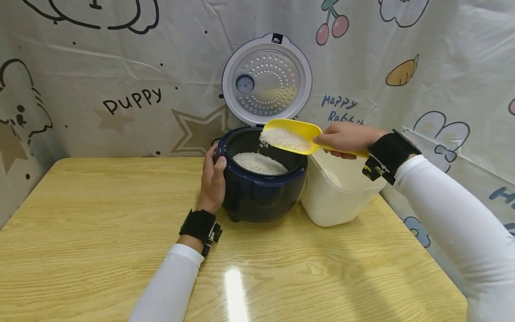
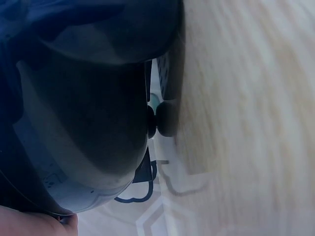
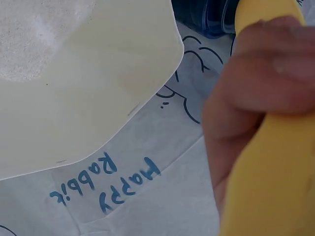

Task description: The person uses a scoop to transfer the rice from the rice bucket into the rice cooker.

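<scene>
A dark blue rice cooker stands with its lid raised, and white rice lies inside. My left hand rests against the cooker's left side, thumb near the rim. In the left wrist view only part of that hand shows, touching the dark body. The handle of a yellow scoop is gripped by my right hand. The scoop holds rice and is tilted over the cooker's opening, with some grains at its lip. In the right wrist view, curled fingers wrap the yellow handle.
Right of the cooker stands a white ribbed bin with more rice in it. Both sit on a wood-grain table. A printed curtain hangs close behind the raised lid and along the right side.
</scene>
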Demonstrator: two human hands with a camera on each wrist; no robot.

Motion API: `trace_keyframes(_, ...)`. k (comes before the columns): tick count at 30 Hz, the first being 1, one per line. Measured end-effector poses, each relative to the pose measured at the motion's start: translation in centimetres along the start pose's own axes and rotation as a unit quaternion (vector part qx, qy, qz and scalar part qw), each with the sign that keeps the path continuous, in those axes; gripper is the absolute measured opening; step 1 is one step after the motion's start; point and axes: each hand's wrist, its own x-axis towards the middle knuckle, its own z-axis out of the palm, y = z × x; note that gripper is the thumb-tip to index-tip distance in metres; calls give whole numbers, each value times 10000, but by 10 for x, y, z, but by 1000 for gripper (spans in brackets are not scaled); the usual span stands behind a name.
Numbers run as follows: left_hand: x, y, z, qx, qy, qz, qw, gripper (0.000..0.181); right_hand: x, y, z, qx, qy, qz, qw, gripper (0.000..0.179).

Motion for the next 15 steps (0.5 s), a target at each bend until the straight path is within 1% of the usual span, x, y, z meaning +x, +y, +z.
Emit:
trace_keyframes(3, 0, 1, 1, 11, 2, -28, 10000, 78, 3, -4, 3, -278, 292, -92, 9991, 46)
trace_keyframes(8, -1, 1, 0, 30, -22, -130, 9999, 78, 8, -10, 7, -575, 733, -198, 9955, 44)
trace_keyframes(12, -1, 1, 0, 29, -21, -169, 9999, 77, 14, -14, 11, -762, 1078, -293, 9908, 41)
trace_keyframes(15, -1, 1, 1, 11, -20, -153, 9999, 76, 19, -17, 16, -994, 1385, -307, 9849, 41)
